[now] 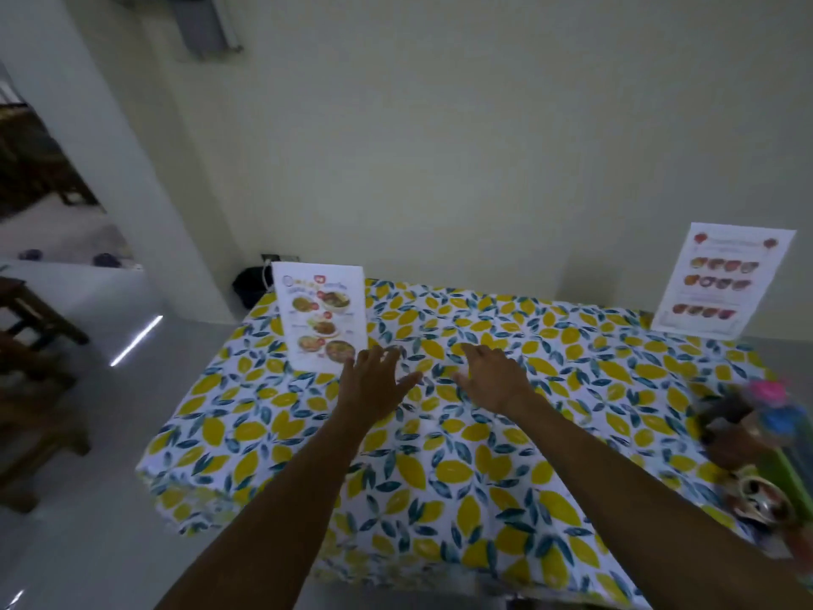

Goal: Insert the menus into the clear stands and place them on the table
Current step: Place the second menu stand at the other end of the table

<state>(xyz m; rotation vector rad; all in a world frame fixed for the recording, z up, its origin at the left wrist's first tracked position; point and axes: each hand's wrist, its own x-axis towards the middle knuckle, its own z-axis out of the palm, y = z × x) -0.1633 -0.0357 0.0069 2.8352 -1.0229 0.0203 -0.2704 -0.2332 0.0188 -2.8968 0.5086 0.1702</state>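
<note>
Two menus stand upright in clear stands on the lemon-print tablecloth (440,468). One menu (320,317) with food photos stands at the far left of the table. The other menu (723,279) stands at the far right corner by the wall. My left hand (374,385) hovers just right of the left menu's base, fingers spread and empty. Over the middle of the table, my right hand (492,376) is open and holds nothing.
A cluster of colourful items (756,442), including pink and blue pieces and a round tin, sits at the table's right edge. Wooden stools (31,389) stand on the floor to the left. A dark bag (253,286) lies by the wall behind the table.
</note>
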